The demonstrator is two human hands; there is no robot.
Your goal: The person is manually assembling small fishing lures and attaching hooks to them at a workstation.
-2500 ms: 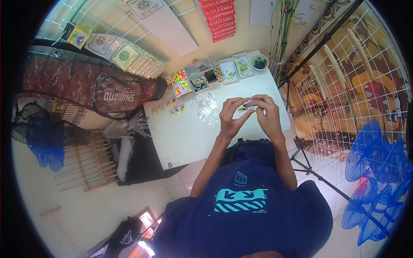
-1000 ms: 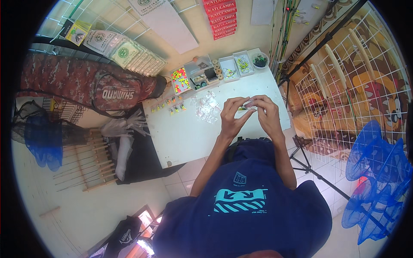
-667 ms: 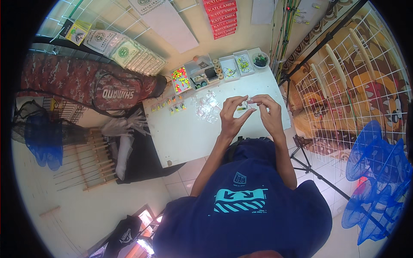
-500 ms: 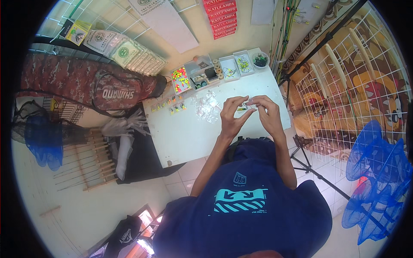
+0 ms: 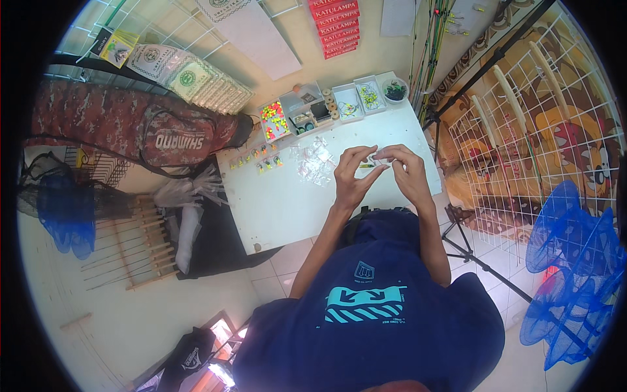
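My left hand (image 5: 351,175) and my right hand (image 5: 406,171) meet over the right part of the white table, fingers bent and thumbs facing each other. Pinched between them is what looks like a small clear plastic bag (image 5: 373,157), mostly hidden by the fingers. A small yellow-green piece (image 5: 367,166) shows in the gap between the hands; whether it is inside the bag I cannot tell. Left of my hands lies a loose pile of clear plastic bags (image 5: 315,162). Farther left, several small packets with colourful pieces (image 5: 264,157) sit in rows.
Along the table's (image 5: 281,219) back edge stand a box of red and yellow beads (image 5: 275,121), a divided tray with spools (image 5: 312,112), two white boxes (image 5: 349,104) with small tackle and a round tub (image 5: 395,91). A camouflage rod bag (image 5: 150,127) hangs left; blue nets (image 5: 571,274) hang right.
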